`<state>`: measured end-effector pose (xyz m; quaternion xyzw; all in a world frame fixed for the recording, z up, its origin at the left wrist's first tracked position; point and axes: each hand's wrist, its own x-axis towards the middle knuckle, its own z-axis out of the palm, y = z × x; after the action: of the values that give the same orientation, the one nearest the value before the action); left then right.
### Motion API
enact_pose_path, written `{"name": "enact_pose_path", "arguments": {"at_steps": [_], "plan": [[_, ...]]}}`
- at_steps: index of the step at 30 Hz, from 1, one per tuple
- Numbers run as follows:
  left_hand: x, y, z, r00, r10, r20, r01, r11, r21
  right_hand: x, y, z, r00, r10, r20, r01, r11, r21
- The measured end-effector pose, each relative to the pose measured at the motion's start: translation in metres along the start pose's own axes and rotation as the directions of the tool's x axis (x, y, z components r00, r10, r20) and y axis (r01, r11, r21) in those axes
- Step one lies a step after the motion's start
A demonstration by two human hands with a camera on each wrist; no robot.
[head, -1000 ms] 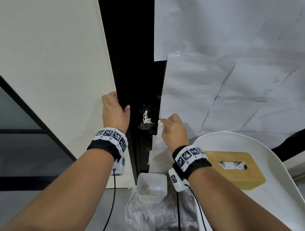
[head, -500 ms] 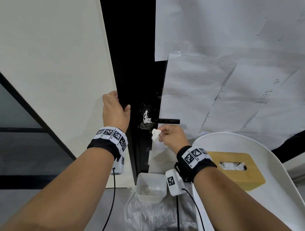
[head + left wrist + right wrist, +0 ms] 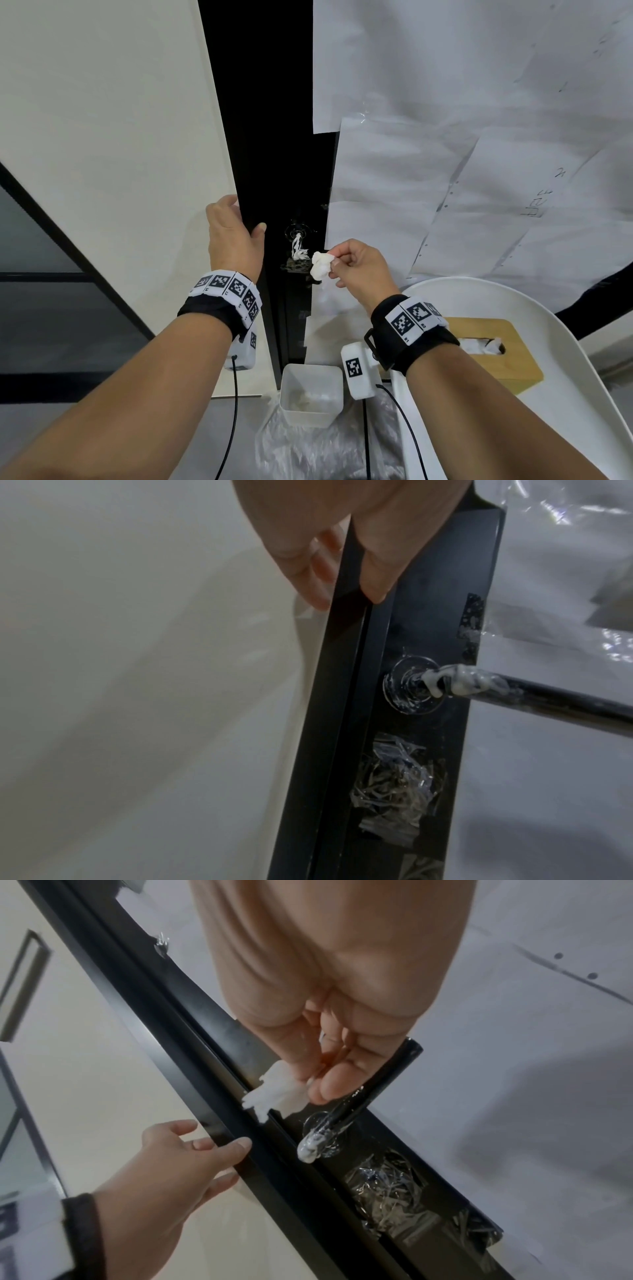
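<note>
The right hand (image 3: 359, 270) is pinching a tissue (image 3: 320, 269) in its fingers; the left hand (image 3: 233, 243) is gripping the door edge (image 3: 339, 696). The tissue should be scooping the paste (image 3: 455, 681) off the handle (image 3: 565, 704), near its base.

Both bare forearms reach forward and upward, each wrist banded. The left hand (image 3: 234, 241) clasps the door edge (image 3: 247, 171), thumb in front, fingers behind. The right hand (image 3: 363, 270) pinches a white wad (image 3: 320, 269) at its fingertips.
</note>
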<state>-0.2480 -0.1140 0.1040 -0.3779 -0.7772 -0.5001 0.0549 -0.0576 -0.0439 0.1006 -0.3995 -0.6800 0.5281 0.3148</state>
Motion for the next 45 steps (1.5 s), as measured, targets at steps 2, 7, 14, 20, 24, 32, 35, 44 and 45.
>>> {"name": "enact_pose_path", "arguments": {"at_steps": [2, 7, 14, 20, 24, 32, 35, 44, 45], "plan": [[-0.005, 0.004, -0.002, 1.000, 0.016, -0.014, -0.016, 1.000, 0.000, 0.000, -0.001, 0.002, 1.000, -0.005, -0.009, 0.005, 1.000, 0.024], [-0.016, 0.007, -0.004, 0.978, 0.182, 0.101, -0.183, 0.983, -0.002, -0.001, -0.005, 0.006, 1.000, -0.010, -0.015, 0.011, 0.998, 0.059], [-0.038, 0.004, 0.000, 0.880, 0.194, 0.434, -0.171, 0.981, -0.092, -0.001, -0.006, 0.013, 0.998, -0.054, -0.008, 0.054, 0.999, -0.002], [-0.040, 0.006, -0.003, 0.873, 0.119, 0.474, -0.069, 0.990, -0.122, 0.002, -0.004, 0.013, 0.994, -0.107, -0.029, 0.104, 0.989, -0.106], [-0.042, 0.008, -0.005, 0.868, 0.092, 0.488, -0.011, 0.986, -0.165, 0.001, 0.002, 0.011, 0.989, -0.141, -0.052, 0.129, 0.975, -0.182], [-0.038, 0.018, -0.005, 0.895, 0.004, 0.446, 0.107, 0.969, -0.223, -0.004, -0.005, 0.009, 0.978, -0.125, 0.168, 0.150, 0.977, -0.149], [-0.036, 0.020, -0.004, 0.894, 0.008, 0.447, 0.104, 0.969, -0.225, -0.003, -0.006, 0.012, 0.983, -0.134, 0.128, 0.158, 0.967, -0.200], [-0.036, 0.009, -0.009, 0.874, -0.026, 0.485, 0.093, 0.989, -0.114, 0.004, -0.002, -0.005, 0.998, -0.049, -0.037, 0.047, 0.997, -0.064], [-0.038, 0.008, -0.008, 0.863, -0.037, 0.504, 0.107, 0.988, -0.110, 0.003, -0.004, -0.004, 0.998, -0.060, -0.036, 0.059, 0.997, -0.046]]}}
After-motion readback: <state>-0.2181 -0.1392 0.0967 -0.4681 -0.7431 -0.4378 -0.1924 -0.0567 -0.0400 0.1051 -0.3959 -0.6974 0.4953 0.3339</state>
